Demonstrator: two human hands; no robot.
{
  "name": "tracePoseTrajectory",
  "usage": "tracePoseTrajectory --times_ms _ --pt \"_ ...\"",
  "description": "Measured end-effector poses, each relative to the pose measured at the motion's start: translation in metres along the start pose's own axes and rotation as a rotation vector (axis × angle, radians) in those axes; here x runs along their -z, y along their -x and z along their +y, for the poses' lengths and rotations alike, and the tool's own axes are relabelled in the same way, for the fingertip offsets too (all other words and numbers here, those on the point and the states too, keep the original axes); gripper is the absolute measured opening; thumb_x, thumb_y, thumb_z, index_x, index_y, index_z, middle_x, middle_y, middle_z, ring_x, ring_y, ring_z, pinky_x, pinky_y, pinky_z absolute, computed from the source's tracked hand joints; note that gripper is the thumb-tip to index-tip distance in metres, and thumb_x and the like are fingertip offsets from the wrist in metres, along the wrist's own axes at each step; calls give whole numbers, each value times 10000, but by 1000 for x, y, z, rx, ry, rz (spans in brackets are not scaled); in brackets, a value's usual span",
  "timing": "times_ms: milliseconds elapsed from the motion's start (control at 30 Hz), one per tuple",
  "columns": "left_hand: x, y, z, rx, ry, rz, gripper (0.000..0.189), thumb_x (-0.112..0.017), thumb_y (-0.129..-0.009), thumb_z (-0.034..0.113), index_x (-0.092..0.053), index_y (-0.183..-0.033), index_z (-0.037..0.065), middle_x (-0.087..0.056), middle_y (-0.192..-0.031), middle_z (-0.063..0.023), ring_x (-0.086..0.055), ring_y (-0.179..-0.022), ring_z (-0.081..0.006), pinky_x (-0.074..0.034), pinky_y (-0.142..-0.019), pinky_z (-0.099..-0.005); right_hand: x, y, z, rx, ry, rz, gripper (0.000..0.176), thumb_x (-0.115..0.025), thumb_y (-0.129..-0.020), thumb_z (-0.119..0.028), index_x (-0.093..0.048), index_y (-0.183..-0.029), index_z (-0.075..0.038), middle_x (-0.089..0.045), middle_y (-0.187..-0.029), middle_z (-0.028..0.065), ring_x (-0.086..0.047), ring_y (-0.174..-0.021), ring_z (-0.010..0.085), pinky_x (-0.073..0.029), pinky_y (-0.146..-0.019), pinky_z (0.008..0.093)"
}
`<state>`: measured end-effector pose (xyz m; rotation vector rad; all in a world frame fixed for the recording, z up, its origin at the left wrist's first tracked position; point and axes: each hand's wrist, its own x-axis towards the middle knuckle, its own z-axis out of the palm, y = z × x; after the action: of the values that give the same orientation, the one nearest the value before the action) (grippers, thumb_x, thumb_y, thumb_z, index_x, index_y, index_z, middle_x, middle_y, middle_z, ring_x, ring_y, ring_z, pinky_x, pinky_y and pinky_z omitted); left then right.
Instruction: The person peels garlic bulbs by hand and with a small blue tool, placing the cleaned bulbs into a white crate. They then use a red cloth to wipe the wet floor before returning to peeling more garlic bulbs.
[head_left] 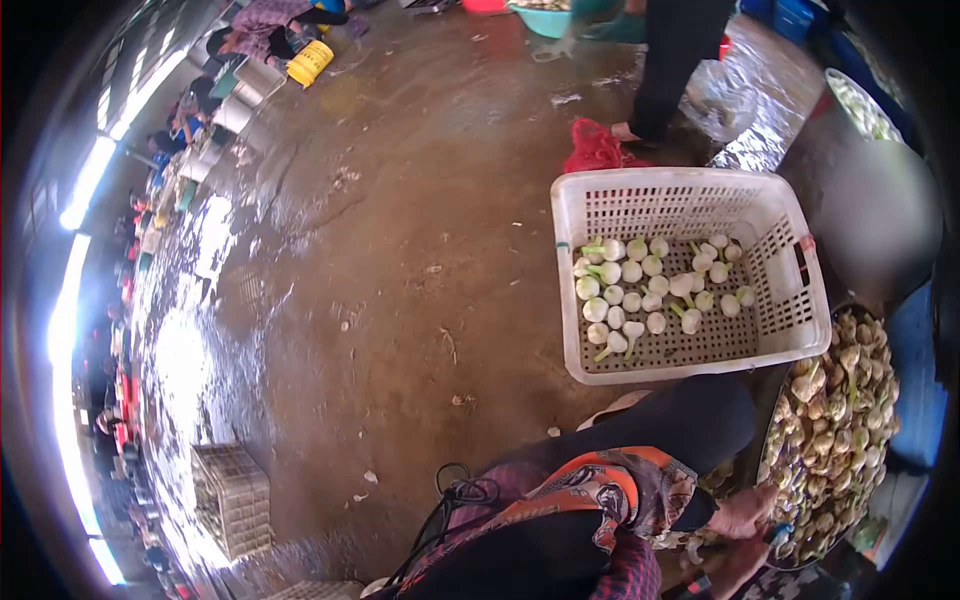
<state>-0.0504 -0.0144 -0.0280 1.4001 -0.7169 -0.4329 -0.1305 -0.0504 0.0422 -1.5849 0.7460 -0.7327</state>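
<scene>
My two hands are close together at the bottom right, by the rim of a dark basin heaped with unpeeled, dirty bulbs. My left hand rests at the basin's edge with its fingers curled over the bulbs; what it holds is hidden. Just below it, my right hand is closed around a small thing with a blue part. A white plastic basket stands on the floor beyond my knee, with several clean white bulbs in its bottom.
The concrete floor is wet and littered with scraps. Another person's legs stand beside a red net bag behind the basket. A grey crate sits at the lower left. More people and tubs line the far left.
</scene>
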Motion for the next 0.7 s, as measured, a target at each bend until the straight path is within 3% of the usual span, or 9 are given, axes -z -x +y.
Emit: tracePoseTrajectory --times_ms 33,67,200,300,433,533,600,700 --pt "0 -1 -2 -22 -52 1 594 -639 -606 111 -292 -1064 -39 -417 -946 -258 -492 -802 -428 -423 -682 -457 -4 0 2 10 59 6 466 -595 -814 -305 -536 -1152 12 -596 -994 99 -551 -903 162 -442 -796 274" --pt "4 0 -2 -118 -73 48 787 -636 -593 90 -178 -1215 -62 -404 -977 -279 -498 -833 -449 -429 -675 -478 -9 -1 3 16 109 12 459 -589 -813 -291 -536 -1153 12 -597 -994 101 -552 -901 163 -443 -795 274" --pt "15 -5 2 49 -60 -41 958 -654 -588 87 -51 -1316 -69 -405 -1021 -296 -504 -868 -444 -443 -707 -456 -22 -8 1 43 221 37 433 -564 -806 -237 -534 -1156 15 -601 -993 107 -557 -891 166 -446 -792 275" --pt "9 -5 -1 148 21 -50 988 -683 -592 101 -46 -1323 -92 -423 -1062 -303 -512 -915 -428 -446 -765 -418 -15 -11 4 40 247 71 417 -546 -801 -196 -533 -1159 17 -603 -993 111 -561 -883 168 -448 -789 275" --pt "-5 -11 -21 356 187 -222 766 -713 -527 59 -289 -1163 14 -448 -1035 -225 -491 -974 -348 -405 -824 -407 -7 -8 5 19 243 146 402 -522 -795 -142 -531 -1163 19 -607 -992 117 -565 -873 171 -451 -785 276" --pt "20 -12 19 575 478 -313 730 -699 -570 25 -283 -1170 12 -515 -899 -173 -561 -760 -289 -469 -622 -364 5 -1 5 6 258 194 397 -504 -790 -102 -530 -1166 21 -609 -992 122 -569 -865 173 -454 -783 277" --pt "65 -18 73 918 764 -408 546 -643 -710 163 -351 -1146 13 -539 -671 -93 -518 -434 -210 -431 -361 -327 9 3 4 3 272 230 395 -492 -786 -74 -529 -1168 22 -611 -992 125 -572 -860 175 -455 -781 277" --pt "55 -29 60 1258 1203 -585 380 -545 -789 329 -504 -995 12 -483 -535 -54 -451 -322 -166 -387 -285 -314 8 6 2 -4 314 272 397 -473 -781 -34 -528 -1170 24 -614 -991 129 -575 -853 177 -458 -778 277"
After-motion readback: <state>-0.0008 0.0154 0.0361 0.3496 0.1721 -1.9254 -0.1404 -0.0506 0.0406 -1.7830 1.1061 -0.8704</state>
